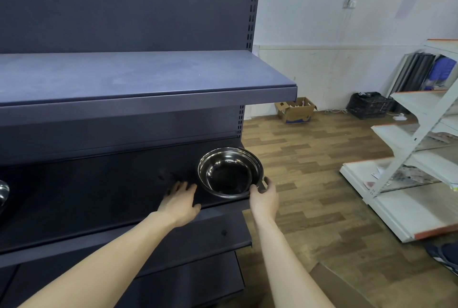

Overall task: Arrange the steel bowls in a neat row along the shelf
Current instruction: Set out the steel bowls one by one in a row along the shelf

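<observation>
Dark blue-grey metal shelf [104, 196]: round polished steel bowl [229, 173] upright at its far right end, near the front lip. Right hand [264, 199] fingers curled on the near rim; left hand [179, 199] flat, open, just beside, holding nothing. Best slid inward gently, level. Mirror finish, dark interior, wide flared rim.

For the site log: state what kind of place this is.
Probably a shop being fitted out or a stockroom. A dark slotted retail shelving unit holds a steel bowl, bare white shelving stands opposite, and an open cardboard box sits on the floor.
</observation>
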The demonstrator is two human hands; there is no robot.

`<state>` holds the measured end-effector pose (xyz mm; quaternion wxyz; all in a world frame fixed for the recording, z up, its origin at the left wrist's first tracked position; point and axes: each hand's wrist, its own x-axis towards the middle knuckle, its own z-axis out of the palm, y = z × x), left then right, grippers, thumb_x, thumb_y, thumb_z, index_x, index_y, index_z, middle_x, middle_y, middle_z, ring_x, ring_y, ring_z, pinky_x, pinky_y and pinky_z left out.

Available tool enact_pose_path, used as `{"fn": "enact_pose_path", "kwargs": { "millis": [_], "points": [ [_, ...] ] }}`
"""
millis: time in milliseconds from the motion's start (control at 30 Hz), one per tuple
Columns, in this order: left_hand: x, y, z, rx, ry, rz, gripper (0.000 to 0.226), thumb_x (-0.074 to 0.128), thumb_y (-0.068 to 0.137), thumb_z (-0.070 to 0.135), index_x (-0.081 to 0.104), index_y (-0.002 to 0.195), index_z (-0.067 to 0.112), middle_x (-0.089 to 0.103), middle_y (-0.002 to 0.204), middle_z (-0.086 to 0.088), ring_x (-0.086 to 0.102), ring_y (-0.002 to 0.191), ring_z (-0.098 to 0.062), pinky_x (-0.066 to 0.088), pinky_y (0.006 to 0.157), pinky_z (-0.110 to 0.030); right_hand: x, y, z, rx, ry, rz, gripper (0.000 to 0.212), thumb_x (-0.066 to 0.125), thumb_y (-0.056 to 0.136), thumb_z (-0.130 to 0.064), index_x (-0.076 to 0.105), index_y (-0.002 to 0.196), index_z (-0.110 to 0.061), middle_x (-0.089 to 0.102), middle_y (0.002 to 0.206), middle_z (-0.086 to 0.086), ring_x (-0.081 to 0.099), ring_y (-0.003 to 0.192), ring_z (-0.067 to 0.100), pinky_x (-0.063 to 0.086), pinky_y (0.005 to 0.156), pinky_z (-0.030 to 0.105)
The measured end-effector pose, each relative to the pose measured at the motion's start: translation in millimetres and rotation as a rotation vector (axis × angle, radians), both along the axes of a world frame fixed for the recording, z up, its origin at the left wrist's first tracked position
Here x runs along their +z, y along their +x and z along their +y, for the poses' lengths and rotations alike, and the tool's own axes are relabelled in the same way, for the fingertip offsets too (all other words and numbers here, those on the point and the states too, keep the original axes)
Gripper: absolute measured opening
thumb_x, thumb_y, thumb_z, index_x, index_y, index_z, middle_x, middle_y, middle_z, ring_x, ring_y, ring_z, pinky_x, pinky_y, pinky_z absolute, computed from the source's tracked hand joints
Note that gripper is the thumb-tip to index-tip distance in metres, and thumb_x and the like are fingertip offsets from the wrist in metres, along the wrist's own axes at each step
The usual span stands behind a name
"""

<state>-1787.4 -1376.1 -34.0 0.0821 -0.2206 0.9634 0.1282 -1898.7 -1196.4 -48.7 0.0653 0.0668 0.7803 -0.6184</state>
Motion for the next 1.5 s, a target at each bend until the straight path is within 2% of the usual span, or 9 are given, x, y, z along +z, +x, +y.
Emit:
{"fn": "enact_pose_path", "kwargs": {
  "millis": [100, 200, 467, 733, 933, 1067, 1300, 1433, 1500],
  "points": [
    [1.5, 5.0, -6.6, 0.023, -0.004, -0.005, 0.070, 0.047, 0.097, 0.043, 0.017, 0.156, 0.021, 0.015, 0.163, -0.006, 0.006, 0.151, -0.028, 0.016, 0.120, -0.046, 14.1, 5.8, -5.7, -0.008, 0.095, 0.161, 0.051, 0.066, 0.097, -0.020, 0.052, 0.145, -0.011, 0.050, 0.139, 0.010, 0.057, 0.123, 0.030, 0.046, 0.106, 0.042],
    [7.0, 13.4, -16.7, 0.051, -0.005, -0.008, 0.071, 0.047, 0.098, 0.043, 0.014, 0.157, 0.023, 0.011, 0.164, -0.005, 0.004, 0.151, -0.027, 0.015, 0.120, -0.046, 33.4, 11.5, -22.5, 0.143, 0.135, 0.259, 0.036, 0.064, 0.097, -0.021, 0.062, 0.132, -0.013, 0.063, 0.127, 0.006, 0.062, 0.117, 0.026, 0.046, 0.095, 0.033],
    [34.8, 53.6, -66.7, 0.130, -0.122, 0.017, 0.068, 0.041, 0.099, 0.046, 0.012, 0.157, 0.026, 0.010, 0.164, -0.006, 0.008, 0.150, -0.032, 0.013, 0.120, -0.045, 48.9, 54.6, -100.8, 0.647, 0.185, 0.164, 0.040, 0.063, 0.099, -0.025, 0.061, 0.136, -0.012, 0.070, 0.128, 0.006, 0.063, 0.124, 0.024, 0.040, 0.088, 0.021],
    [48.2, 138.9, -144.7, 0.268, -0.207, 0.037, 0.064, 0.041, 0.098, 0.050, 0.021, 0.155, 0.028, 0.014, 0.164, -0.004, 0.012, 0.149, -0.030, 0.015, 0.120, -0.049, 45.7, 124.8, -197.0, 0.915, 0.308, 0.163, 0.038, 0.061, 0.099, -0.026, 0.060, 0.134, -0.010, 0.066, 0.131, 0.007, 0.062, 0.123, 0.028, 0.046, 0.092, 0.026],
    [55.4, 217.0, -196.0, 0.370, -0.294, 0.037, 0.063, 0.041, 0.097, 0.049, 0.026, 0.154, 0.026, 0.018, 0.162, -0.006, 0.013, 0.149, -0.032, 0.016, 0.120, -0.048, 36.3, 191.5, -270.7, 1.203, 0.830, 0.453, 0.068, 0.037, 0.105, -0.055, 0.032, 0.161, -0.017, 0.022, 0.170, 0.013, 0.017, 0.156, 0.037, 0.021, 0.124, 0.046],
    [54.0, 270.5, -229.6, 0.441, -0.296, 0.035, 0.060, 0.045, 0.095, 0.050, 0.035, 0.149, 0.027, 0.030, 0.156, -0.008, 0.028, 0.141, -0.035, 0.021, 0.116, -0.048, 37.5, 232.5, -313.1, 1.321, 0.914, 0.452, 0.067, 0.028, 0.107, -0.057, 0.021, 0.165, -0.024, 0.005, 0.173, 0.014, -0.006, 0.160, 0.036, 0.005, 0.128, 0.048],
    [46.2, 348.1, -277.2, 0.560, -0.261, 0.085, 0.061, 0.045, 0.095, 0.050, 0.037, 0.149, 0.024, 0.034, 0.153, -0.009, 0.027, 0.141, -0.034, 0.020, 0.118, -0.049, 36.8, 302.0, -376.9, 1.302, 0.567, 0.283, 0.067, 0.040, 0.104, -0.055, 0.026, 0.162, -0.025, 0.043, 0.159, 0.011, 0.042, 0.145, 0.033, 0.041, 0.110, 0.040],
    [35.7, 381.8, -291.4, 0.608, -0.259, 0.108, 0.061, 0.045, 0.094, 0.050, 0.037, 0.148, 0.023, 0.035, 0.152, -0.008, 0.026, 0.142, -0.031, 0.023, 0.116, -0.048, 36.8, 334.4, -402.2, 1.215, 0.240, -0.118, 0.043, 0.056, 0.100, -0.043, 0.043, 0.139, -0.030, 0.061, 0.130, -0.001, 0.070, 0.113, 0.032, 0.062, 0.090, 0.043],
    [30.0, 394.2, -293.1, 0.626, -0.242, 0.112, 0.062, 0.045, 0.094, 0.050, 0.035, 0.149, 0.023, 0.034, 0.152, -0.008, 0.023, 0.144, -0.032, 0.022, 0.117, -0.048, 29.3, 345.2, -411.6, 1.149, 0.151, -0.189, 0.053, 0.061, 0.097, -0.041, 0.038, 0.144, -0.033, 0.063, 0.126, -0.003, 0.073, 0.105, 0.031, 0.064, 0.086, 0.045]
  ]
}}
